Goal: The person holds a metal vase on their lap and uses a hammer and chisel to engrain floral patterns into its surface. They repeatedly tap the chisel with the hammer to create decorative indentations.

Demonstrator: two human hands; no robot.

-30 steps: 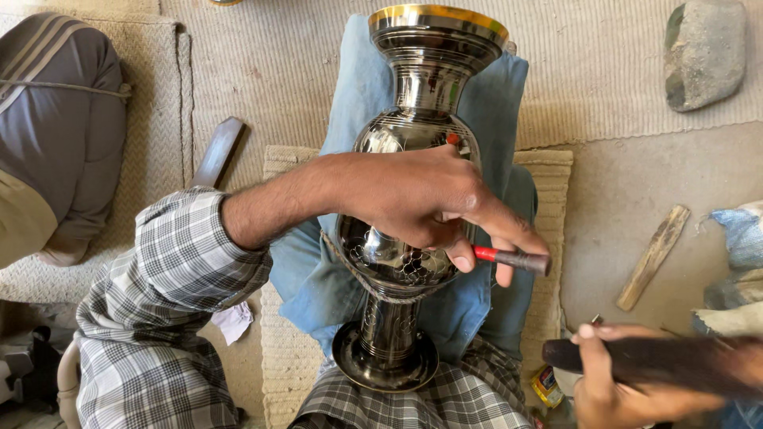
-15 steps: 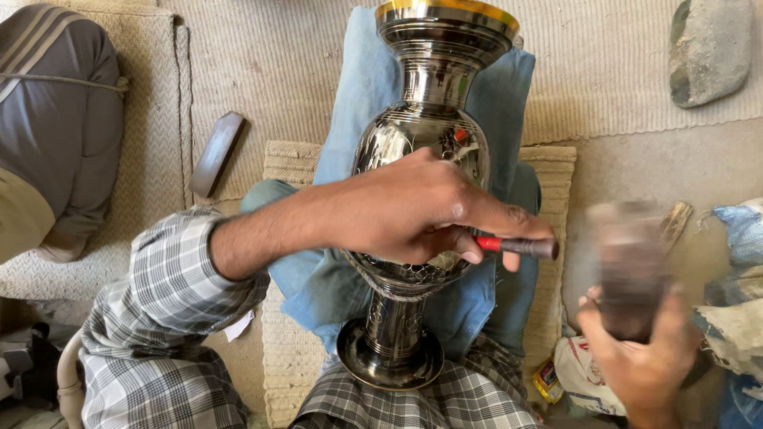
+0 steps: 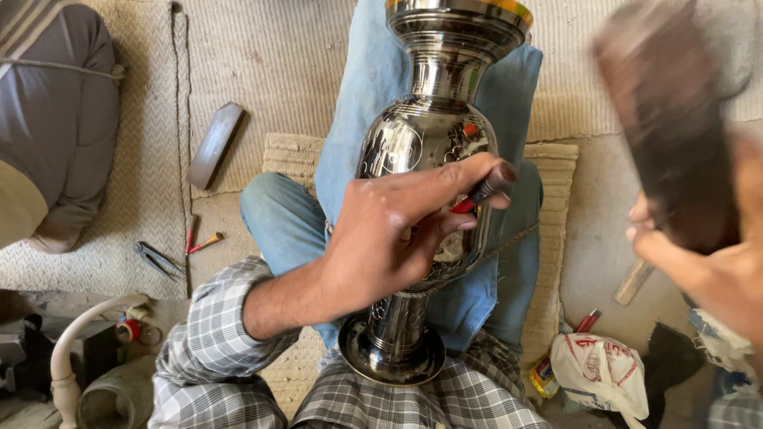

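A tall shiny metal vase (image 3: 433,135) with engraved patterns lies along my lap, its round foot (image 3: 391,357) nearest me and its gold-rimmed mouth far away. My left hand (image 3: 397,230) rests over the vase's belly and pinches a small red-handled chisel (image 3: 477,195) against the metal. My right hand (image 3: 699,254) is raised at the right edge, gripping a dark wooden mallet (image 3: 664,119) that is blurred by motion. My legs in blue jeans (image 3: 278,214) support the vase.
A dark flat block (image 3: 213,144) lies on the woven mat at the left, with small chisels (image 3: 199,241) and a compass-like tool (image 3: 159,260) below it. A grey cushion (image 3: 56,119) is at far left. A white bag (image 3: 602,369) and a wooden stick (image 3: 633,282) lie at right.
My right hand has swung the mallet up from low at the right to high above the vase. My left hand has shifted the chisel slightly up on the vase's belly.
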